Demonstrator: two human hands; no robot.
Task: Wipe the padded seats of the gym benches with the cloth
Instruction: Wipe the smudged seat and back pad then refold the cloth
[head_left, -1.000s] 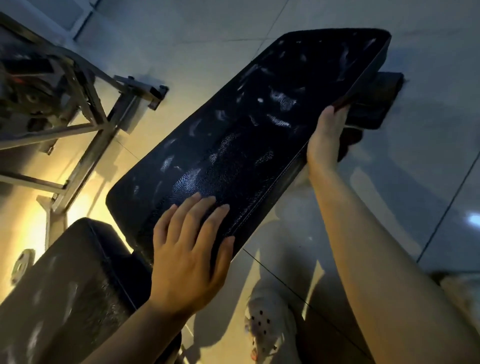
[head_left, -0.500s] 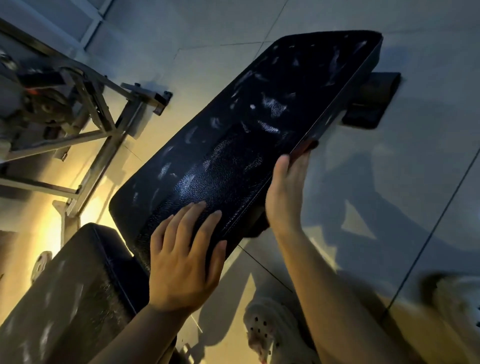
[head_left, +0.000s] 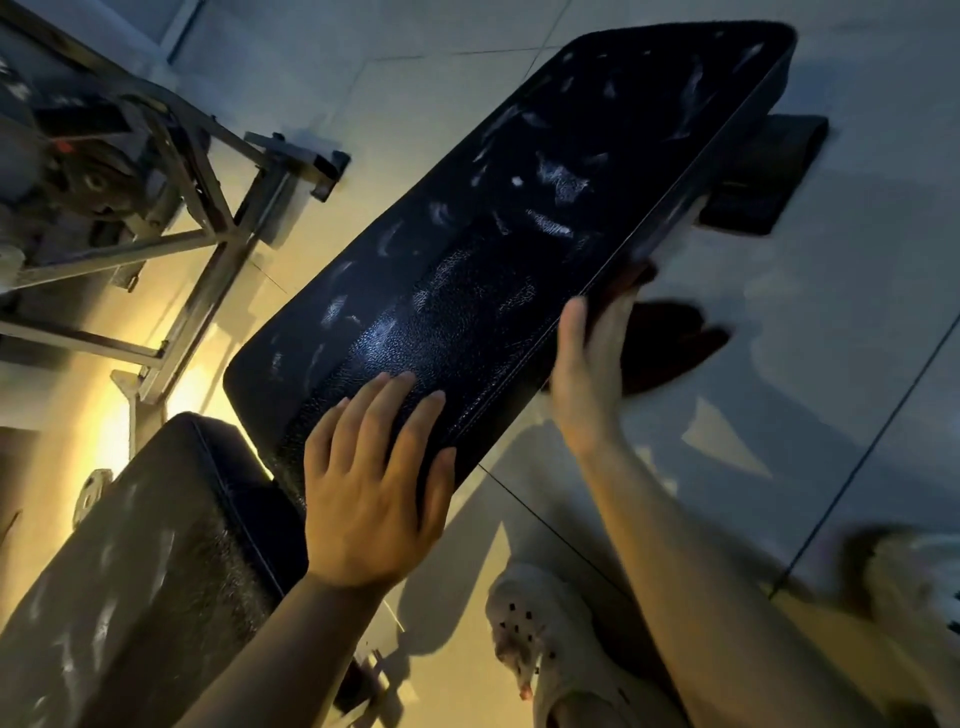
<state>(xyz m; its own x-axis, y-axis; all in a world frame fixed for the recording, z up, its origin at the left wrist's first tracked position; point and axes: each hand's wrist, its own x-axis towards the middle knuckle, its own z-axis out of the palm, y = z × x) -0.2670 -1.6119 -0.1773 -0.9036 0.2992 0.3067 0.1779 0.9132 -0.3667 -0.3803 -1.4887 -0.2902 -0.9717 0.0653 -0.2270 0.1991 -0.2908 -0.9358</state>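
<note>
Left hand (head_left: 371, 499) flat on padded seat (head_left: 519, 249) (right hand (head_left: 589, 374) wipes edge).

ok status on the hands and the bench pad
Left hand flat on long bench pad, fingers straight. Right hand on pad's side edge, dark cloth under it. Top streaked white. Nothing in the way.

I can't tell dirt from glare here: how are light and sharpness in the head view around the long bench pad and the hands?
Head view: warm yellow light lower left, cool grey elsewhere; the long black textured bench pad shows pale smears; left hand sharp, right hand and dark red cloth motion-blurred.
</note>
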